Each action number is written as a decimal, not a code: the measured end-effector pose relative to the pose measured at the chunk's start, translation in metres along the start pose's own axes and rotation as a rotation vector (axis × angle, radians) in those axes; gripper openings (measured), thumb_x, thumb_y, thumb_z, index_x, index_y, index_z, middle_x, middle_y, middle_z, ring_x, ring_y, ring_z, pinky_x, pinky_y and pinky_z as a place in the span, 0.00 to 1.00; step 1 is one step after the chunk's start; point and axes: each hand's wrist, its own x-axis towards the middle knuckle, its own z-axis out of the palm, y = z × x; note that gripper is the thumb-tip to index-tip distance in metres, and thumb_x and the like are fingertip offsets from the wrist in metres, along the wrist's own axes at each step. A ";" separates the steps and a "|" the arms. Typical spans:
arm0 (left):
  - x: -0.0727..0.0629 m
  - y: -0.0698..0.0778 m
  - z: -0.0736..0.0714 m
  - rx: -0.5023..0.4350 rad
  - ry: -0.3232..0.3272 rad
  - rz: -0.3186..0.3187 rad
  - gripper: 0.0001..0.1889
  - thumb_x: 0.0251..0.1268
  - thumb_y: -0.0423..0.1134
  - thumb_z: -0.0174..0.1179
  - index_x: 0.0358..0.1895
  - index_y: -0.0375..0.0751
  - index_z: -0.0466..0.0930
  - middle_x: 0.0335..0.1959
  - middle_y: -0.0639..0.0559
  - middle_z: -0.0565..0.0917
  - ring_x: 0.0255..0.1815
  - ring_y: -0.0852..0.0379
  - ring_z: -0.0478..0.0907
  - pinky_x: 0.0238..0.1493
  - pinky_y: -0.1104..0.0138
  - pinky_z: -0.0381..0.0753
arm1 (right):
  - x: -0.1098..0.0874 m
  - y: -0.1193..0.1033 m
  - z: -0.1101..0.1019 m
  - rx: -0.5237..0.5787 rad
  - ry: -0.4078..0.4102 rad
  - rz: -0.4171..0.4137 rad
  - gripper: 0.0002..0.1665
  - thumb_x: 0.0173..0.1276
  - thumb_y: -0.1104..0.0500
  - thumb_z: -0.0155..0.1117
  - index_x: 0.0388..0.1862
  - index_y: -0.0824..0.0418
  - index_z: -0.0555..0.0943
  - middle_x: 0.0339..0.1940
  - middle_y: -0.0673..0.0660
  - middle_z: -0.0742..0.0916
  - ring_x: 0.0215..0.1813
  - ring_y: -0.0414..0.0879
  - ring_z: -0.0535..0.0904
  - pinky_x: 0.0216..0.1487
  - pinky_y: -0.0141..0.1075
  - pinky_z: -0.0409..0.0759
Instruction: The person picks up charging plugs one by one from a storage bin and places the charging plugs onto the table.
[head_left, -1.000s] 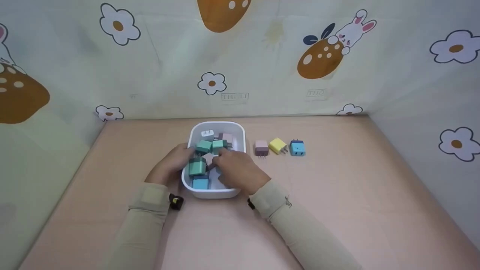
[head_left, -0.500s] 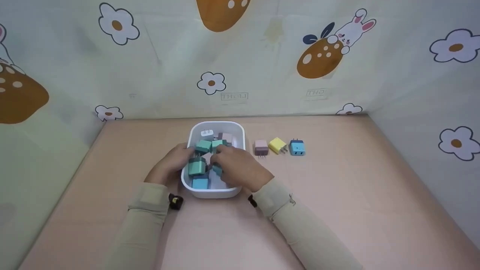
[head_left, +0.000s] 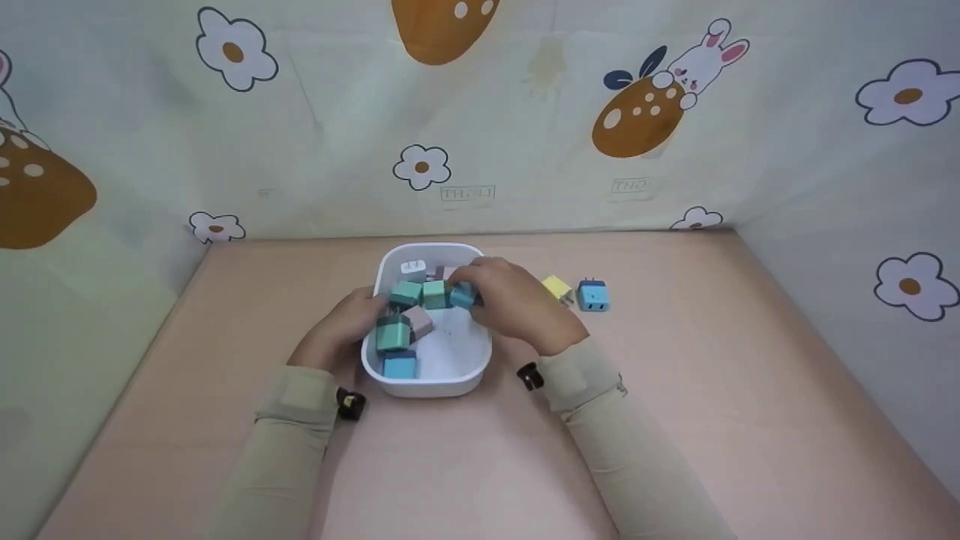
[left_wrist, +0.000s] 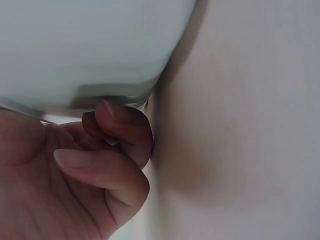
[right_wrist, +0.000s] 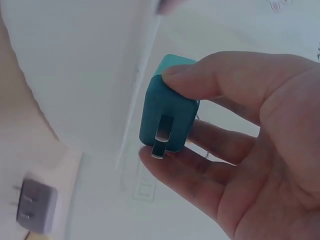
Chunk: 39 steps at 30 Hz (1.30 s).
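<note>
My right hand pinches a teal-blue charger plug between thumb and fingers, over the right side of a white tub. The plug's metal prongs show in the right wrist view. At the tub's left rim rests my left hand, its thumb over the edge. In the left wrist view its other fingers curl against the outer wall, low near the table. Several more plugs lie in the tub: green, pink, blue and white.
To the tub's right, a yellow plug and a blue plug lie on the pinkish table. A mauve plug there is behind my right hand in the head view. A patterned cloth hangs at the back.
My right hand has lifted the teal-blue plug from among the others and moved right and away from me, toward the tub's right rim. The left hand stays in place.
</note>
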 end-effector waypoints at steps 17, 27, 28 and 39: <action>0.002 0.001 -0.002 0.012 -0.010 -0.022 0.31 0.90 0.48 0.32 0.85 0.36 0.53 0.73 0.36 0.72 0.73 0.41 0.72 0.79 0.46 0.65 | -0.005 0.030 -0.029 0.055 0.097 0.046 0.25 0.73 0.64 0.73 0.67 0.53 0.84 0.59 0.53 0.85 0.55 0.51 0.81 0.65 0.49 0.83; 0.001 0.000 0.000 -0.026 -0.005 -0.035 0.30 0.88 0.50 0.33 0.83 0.37 0.58 0.68 0.38 0.74 0.65 0.45 0.74 0.74 0.49 0.73 | -0.007 0.033 -0.033 0.053 0.090 0.084 0.28 0.68 0.63 0.78 0.66 0.52 0.85 0.60 0.54 0.85 0.57 0.53 0.80 0.66 0.50 0.83; 0.001 0.000 0.000 -0.032 -0.006 -0.040 0.31 0.88 0.50 0.33 0.83 0.38 0.57 0.68 0.39 0.74 0.65 0.45 0.74 0.75 0.49 0.73 | -0.008 0.034 -0.034 0.065 0.088 0.086 0.28 0.67 0.63 0.79 0.66 0.53 0.85 0.61 0.54 0.85 0.57 0.53 0.80 0.65 0.50 0.83; 0.004 -0.003 0.001 -0.094 -0.020 -0.057 0.31 0.87 0.50 0.34 0.84 0.39 0.56 0.70 0.39 0.73 0.67 0.45 0.74 0.74 0.51 0.74 | -0.020 0.066 -0.059 0.165 0.092 0.203 0.29 0.68 0.61 0.77 0.68 0.54 0.83 0.64 0.57 0.83 0.57 0.56 0.82 0.57 0.51 0.88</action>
